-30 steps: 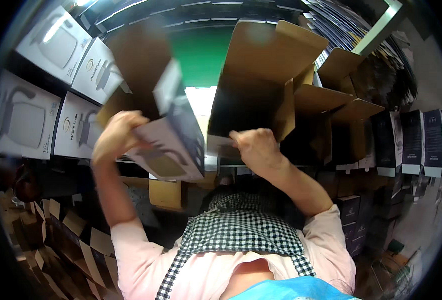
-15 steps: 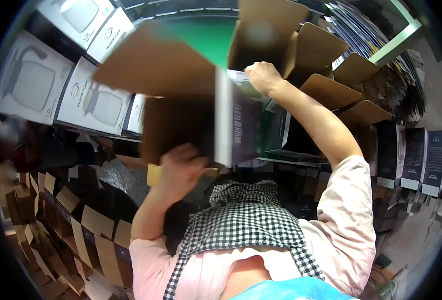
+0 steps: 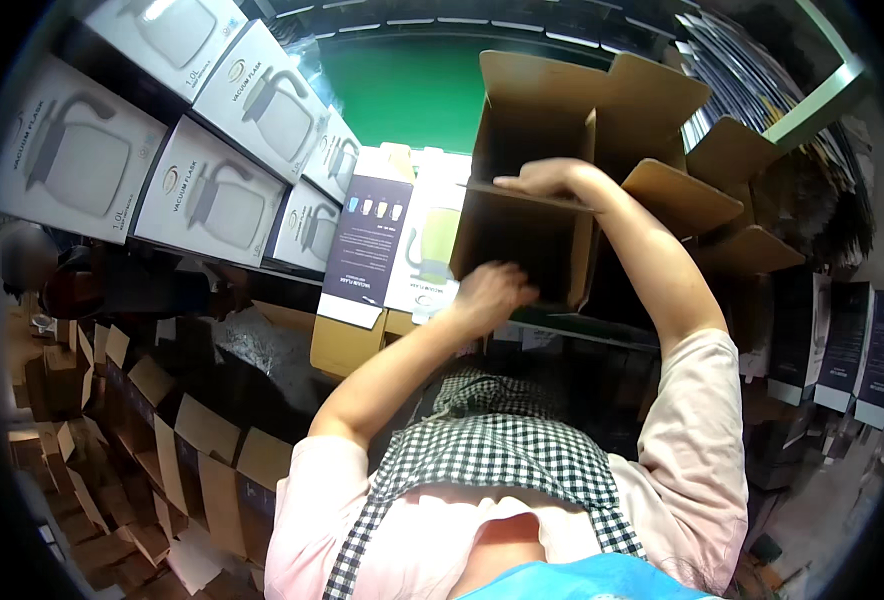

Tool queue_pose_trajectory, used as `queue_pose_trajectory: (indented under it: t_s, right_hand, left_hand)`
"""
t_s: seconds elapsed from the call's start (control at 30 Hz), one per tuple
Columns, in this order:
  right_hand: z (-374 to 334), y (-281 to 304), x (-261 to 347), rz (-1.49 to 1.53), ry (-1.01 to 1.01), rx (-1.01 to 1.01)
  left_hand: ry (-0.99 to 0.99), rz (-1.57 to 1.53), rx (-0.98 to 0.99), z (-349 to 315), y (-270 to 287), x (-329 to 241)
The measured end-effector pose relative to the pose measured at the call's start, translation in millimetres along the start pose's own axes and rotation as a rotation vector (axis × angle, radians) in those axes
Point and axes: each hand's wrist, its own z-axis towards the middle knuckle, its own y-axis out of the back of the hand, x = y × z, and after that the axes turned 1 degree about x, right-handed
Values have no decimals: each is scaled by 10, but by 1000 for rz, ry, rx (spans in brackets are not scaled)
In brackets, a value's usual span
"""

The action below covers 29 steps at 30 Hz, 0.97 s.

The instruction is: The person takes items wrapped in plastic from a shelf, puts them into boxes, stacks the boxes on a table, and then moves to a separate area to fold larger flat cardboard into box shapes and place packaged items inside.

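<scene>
My right hand (image 3: 547, 178) grips the top edge of an open brown-lined cardboard box (image 3: 527, 205), its fingers bent at a raised flap. At that box's near left corner is my left hand (image 3: 497, 295), slightly blurred, with its fingers loosely apart and nothing visible in them. Directly left of it lies a printed carton (image 3: 367, 240), dark blue on one side and white with a green jug picture on another. Its tan flaps (image 3: 347, 342) stick out toward me. The inside of the open box is dark, so I cannot see its bottom.
White cartons with grey jug pictures (image 3: 217, 195) are stacked at the left. More open boxes (image 3: 682, 195) stand to the right, beside a pile of flat printed sheets (image 3: 742, 75) and a pale green frame (image 3: 817, 100). Folded-open cartons (image 3: 207, 430) fill the lower left.
The blurred open box by my left hand has left that spot, and a printed carton shows at the left. My left hand has moved right; my right hand is slightly lower, on a box edge.
</scene>
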Motion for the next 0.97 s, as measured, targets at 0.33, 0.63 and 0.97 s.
queue_pose_trajectory:
  t_s: [0.33, 0.63, 0.97]
  right_hand:
    - [-1328, -38, 538, 580, 485, -1067]
    - [-1586, -1487, 664, -146, 421, -1026]
    - [-547, -2241, 1, -479, 118, -785]
  left_hand:
    - [-340, -175, -498, -152, 463, -225]
    - [792, -560, -928, -489, 135, 1108]
    - [1505, -609, -875, 1227, 656, 3859]
